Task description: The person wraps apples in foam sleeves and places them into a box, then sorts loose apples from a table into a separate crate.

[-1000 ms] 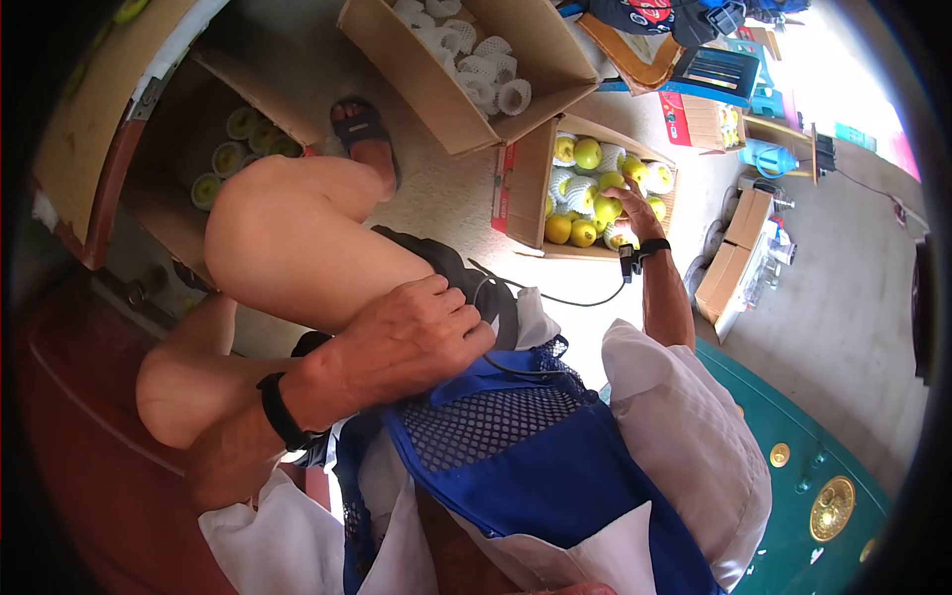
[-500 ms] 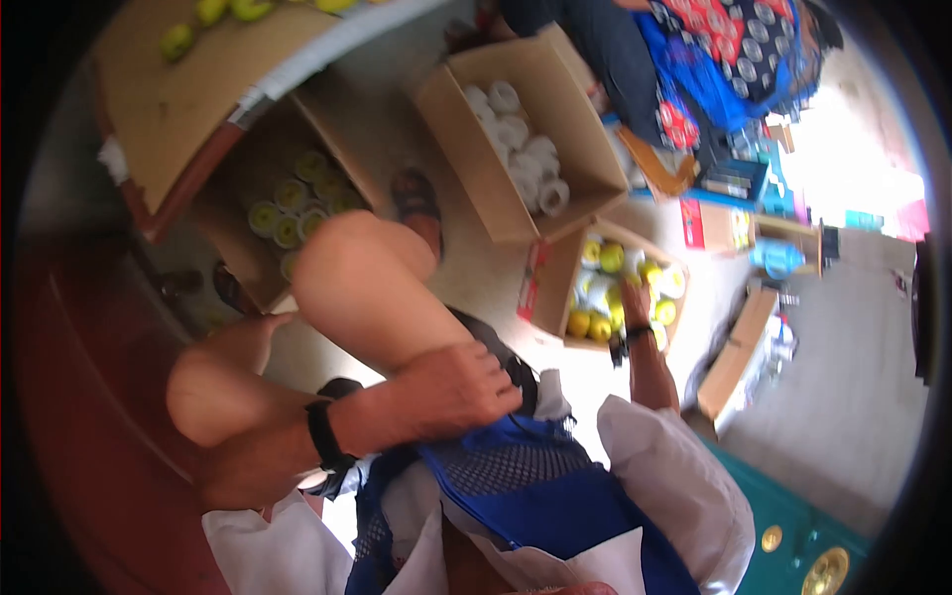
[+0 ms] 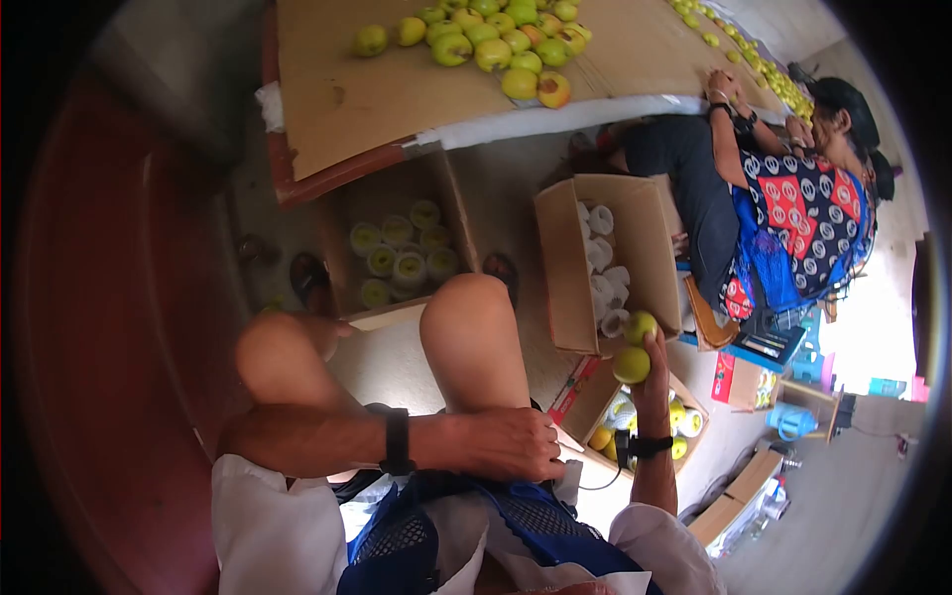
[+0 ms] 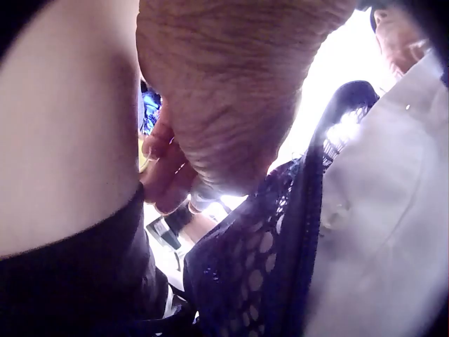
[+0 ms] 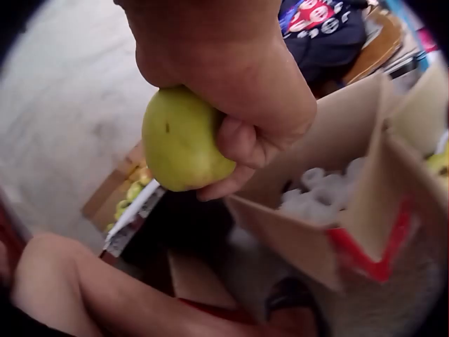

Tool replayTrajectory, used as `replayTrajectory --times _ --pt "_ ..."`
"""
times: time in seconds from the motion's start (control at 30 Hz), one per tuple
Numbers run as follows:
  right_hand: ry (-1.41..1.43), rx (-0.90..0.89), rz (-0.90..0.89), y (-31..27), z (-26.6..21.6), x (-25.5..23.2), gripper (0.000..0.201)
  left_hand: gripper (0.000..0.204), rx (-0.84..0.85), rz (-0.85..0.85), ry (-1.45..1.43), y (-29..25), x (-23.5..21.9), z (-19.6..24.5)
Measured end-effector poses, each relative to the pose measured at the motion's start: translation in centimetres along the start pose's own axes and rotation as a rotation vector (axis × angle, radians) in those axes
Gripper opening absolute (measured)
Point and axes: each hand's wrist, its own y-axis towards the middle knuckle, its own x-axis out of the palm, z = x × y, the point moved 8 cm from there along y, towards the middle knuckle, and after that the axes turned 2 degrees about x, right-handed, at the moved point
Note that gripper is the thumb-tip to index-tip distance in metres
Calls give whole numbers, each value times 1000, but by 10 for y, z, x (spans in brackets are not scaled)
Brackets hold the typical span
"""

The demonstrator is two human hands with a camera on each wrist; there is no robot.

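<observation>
Cardboard covers the desk [image 3: 342,114], where loose yellow-green fruits [image 3: 491,40] lie in a pile near the far side. Below it, three open boxes stand on the pale floor [image 3: 387,367]: one box [image 3: 392,315] with fruits in white foam sleeves, the sleeve box [image 3: 570,288] with foam sleeves [image 3: 601,283], and the fruit box [image 3: 593,392] with more fruits, some sleeved and some bare. Another person [image 3: 798,208] in patterned clothing sits beside the desk, hands near its edge.

Half a second ago the right hand [image 3: 652,382] was down among the fruits in the fruit box; now it is raised above that box, carrying two bare green fruits, the upper fruit [image 3: 642,327] and the lower fruit [image 3: 632,366]. So this pair is out of its box, close to the near corner of the sleeve box and not resting on anything. The right grip has its fingers curled round the fruits; the right wrist view shows one of them against the palm and bent fingers.

Meanwhile the left hand [image 3: 521,446] lies by the thigh, fingers loosely bent, with nothing seen in its grip. The head view has also swung towards the desk, bringing the pile more fully into sight.
</observation>
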Motion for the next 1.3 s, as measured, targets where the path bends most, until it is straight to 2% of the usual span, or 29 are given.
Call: replayTrajectory --times 0.03,0.1,0.23,0.33,0.43,0.53,0.67,0.7,0.8,0.87,0.97,1.0,1.1,1.2,1.3 --pt "114 46 -73 19 -15 32 50 8 4 5 12 1 -2 -1" --pt "70 34 -223 47 -54 97 53 9 13 14 34 1 -5 -1" --pt "-127 -171 -405 110 -119 207 54 9 20 56 65 1 -12 -4" --pt "-411 -401 -498 158 -155 286 59 9 12 91 81 1 -25 -8" --pt "-726 -741 -468 197 -181 359 57 10 -10 144 106 0 -34 -13" --pt "-1288 -1025 -271 195 -206 422 58 10 -30 162 141 -2 -43 -17" --pt "-1456 -1173 -195 224 -207 477 56 10 -53 91 178 0 -50 -19" --pt "-1482 -1155 -170 231 -203 485 56 11 -63 65 183 1 -50 -19" --pt "-1541 -1114 -97 247 -188 496 59 12 -34 131 281 0 -51 -21" --pt "-1555 -1105 -55 248 -181 496 63 12 -71 79 237 0 -52 -23" --pt "-1465 -998 -82 245 -183 477 66 11 -100 77 200 0 -53 -23" --pt "-1413 -1064 -49 240 -185 468 70 11 -101 87 194 0 -53 -22" --pt "-1245 -1035 -16 240 -185 440 72 11 -97 161 170 0 -49 -23" --pt "-1265 -889 -148 248 -175 424 71 12 -94 154 147 0 -45 -25" --pt "-1256 -963 -157 243 -171 416 67 14 -135 35 135 -1 -44 -31"
